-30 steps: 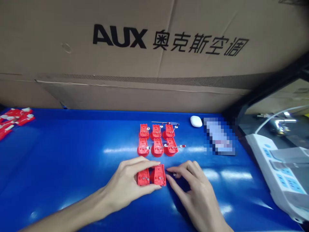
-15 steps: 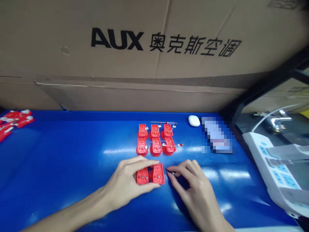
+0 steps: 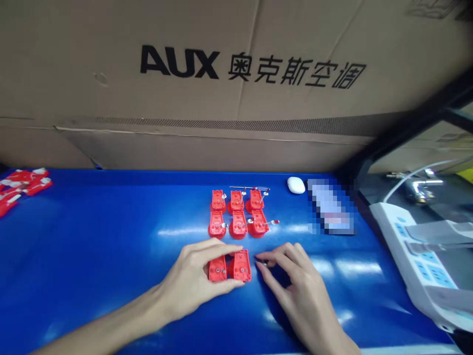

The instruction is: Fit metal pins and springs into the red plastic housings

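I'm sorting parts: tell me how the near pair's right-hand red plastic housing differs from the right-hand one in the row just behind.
The near housing sits between the left hand's fingers; the rear housing stands untouched.
A thin silvery rod with a red tip sticks out from the rear housing; none shows on the near housing.
Both share a tapered shape.

Brown cardboard (image 3: 236, 98) with black lettering stands behind a glossy blue table (image 3: 111, 217); white glare streaks its top, and a dark metal frame (image 3: 417, 121) slants at the right
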`<state>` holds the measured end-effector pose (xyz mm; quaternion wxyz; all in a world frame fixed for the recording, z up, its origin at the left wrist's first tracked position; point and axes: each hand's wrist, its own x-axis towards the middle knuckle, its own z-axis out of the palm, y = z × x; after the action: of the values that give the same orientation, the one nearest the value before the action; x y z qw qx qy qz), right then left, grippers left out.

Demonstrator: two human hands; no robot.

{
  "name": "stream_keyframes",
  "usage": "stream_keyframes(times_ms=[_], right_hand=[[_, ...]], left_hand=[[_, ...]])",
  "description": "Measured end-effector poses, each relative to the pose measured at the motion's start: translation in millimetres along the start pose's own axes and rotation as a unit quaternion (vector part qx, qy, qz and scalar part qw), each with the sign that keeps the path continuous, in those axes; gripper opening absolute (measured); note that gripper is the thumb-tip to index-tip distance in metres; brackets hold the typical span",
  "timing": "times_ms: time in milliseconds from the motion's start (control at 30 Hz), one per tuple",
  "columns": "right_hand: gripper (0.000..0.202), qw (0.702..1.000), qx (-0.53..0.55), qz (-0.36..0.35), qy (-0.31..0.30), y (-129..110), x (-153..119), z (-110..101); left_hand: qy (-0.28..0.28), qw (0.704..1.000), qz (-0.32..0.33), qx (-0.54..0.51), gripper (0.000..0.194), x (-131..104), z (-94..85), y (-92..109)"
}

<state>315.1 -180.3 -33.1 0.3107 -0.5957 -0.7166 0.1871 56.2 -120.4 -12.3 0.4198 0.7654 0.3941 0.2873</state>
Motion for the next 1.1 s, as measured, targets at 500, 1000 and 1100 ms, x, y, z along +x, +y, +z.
stream_keyframes(times_ms=[500, 1000, 1100], right_hand=[[0.009, 0.995, -0.042, -0.074, 0.05, -48, 2, 10], [0.009, 0.993, -0.036, -0.06, 0.093, -52, -4, 14], [0.011, 0.992, 0.061, -0.008, 0.106, -54, -5, 2]], left_hand=[[-0.007, 1.0, 0.013, 0.004, 0.054, 0, -2.0, 0], [-0.003, 1.0, 0.015, -0.001, 0.053, 2, -0.5, 0], [-0.003, 1.0, 0.015, -0.001, 0.053, 2, -0.4, 0]])
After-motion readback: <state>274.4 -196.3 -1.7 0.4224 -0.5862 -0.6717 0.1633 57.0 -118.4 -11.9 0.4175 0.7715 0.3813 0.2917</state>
